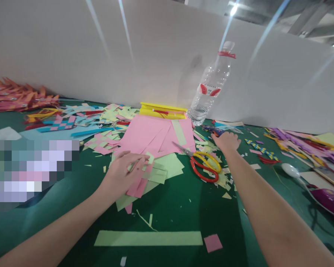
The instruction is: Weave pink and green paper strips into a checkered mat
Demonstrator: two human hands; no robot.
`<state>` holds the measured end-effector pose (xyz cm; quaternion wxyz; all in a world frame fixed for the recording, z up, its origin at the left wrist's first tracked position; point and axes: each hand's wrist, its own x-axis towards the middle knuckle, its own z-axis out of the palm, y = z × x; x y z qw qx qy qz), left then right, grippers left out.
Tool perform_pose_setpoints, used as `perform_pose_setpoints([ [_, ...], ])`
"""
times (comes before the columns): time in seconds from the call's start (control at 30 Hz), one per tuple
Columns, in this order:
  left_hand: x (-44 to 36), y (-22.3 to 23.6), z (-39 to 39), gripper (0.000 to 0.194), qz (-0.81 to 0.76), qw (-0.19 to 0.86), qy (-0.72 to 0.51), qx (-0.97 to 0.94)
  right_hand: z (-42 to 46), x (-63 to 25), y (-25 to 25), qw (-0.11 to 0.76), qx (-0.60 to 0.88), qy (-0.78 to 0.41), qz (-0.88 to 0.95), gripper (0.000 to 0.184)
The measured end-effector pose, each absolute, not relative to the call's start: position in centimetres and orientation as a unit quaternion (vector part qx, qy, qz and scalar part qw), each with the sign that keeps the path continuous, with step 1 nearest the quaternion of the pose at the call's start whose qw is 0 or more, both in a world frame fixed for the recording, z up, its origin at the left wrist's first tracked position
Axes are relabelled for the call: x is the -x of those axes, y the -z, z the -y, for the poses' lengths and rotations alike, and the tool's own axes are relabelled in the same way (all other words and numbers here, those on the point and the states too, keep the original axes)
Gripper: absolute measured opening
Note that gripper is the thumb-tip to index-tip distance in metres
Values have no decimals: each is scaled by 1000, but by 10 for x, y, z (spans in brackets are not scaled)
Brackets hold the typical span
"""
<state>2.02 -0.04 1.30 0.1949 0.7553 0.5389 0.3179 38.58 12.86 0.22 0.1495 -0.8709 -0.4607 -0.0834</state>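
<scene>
Resting over pink paper [144, 135], the left hand [129, 167] is curling its fingers loosely, a green strip [150, 158] showing at their tips; whether they are gripping it, I cannot tell. The right hand [227, 142] is bending its part-spread fingers over a blue tool [210, 129], which is lying just by the thumb; a grip is not showing clearly. Scissors [191, 153] are lying between both sets of fingers, nearer the right. The step in hand is seemingly taking up the tool, and the next move is probably calling for the right fingers to be closing round it. Beyond them, a clear bottle [211, 81] is leaning on the wall [114, 55], its liquid, if any, unclear. Beyond the left fingers, a yellow holder [148, 111] is bearing red bits [164, 112], in or on it.
</scene>
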Motion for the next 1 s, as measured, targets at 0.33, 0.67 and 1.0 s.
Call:
perform_pose_setpoints([
  [0.33,-20,-14,0,39,-522,163,-321,-773,-119,-381,-10,209,849,97,476,59],
  [0.67,-19,-13,-1,41,-539,192,-315,-757,-63,-344,-25,266,718,160,622,50],
  [1.0,-16,-13,-2,42,-543,185,-319,-754,-13,-294,-11,288,570,180,748,42],
])
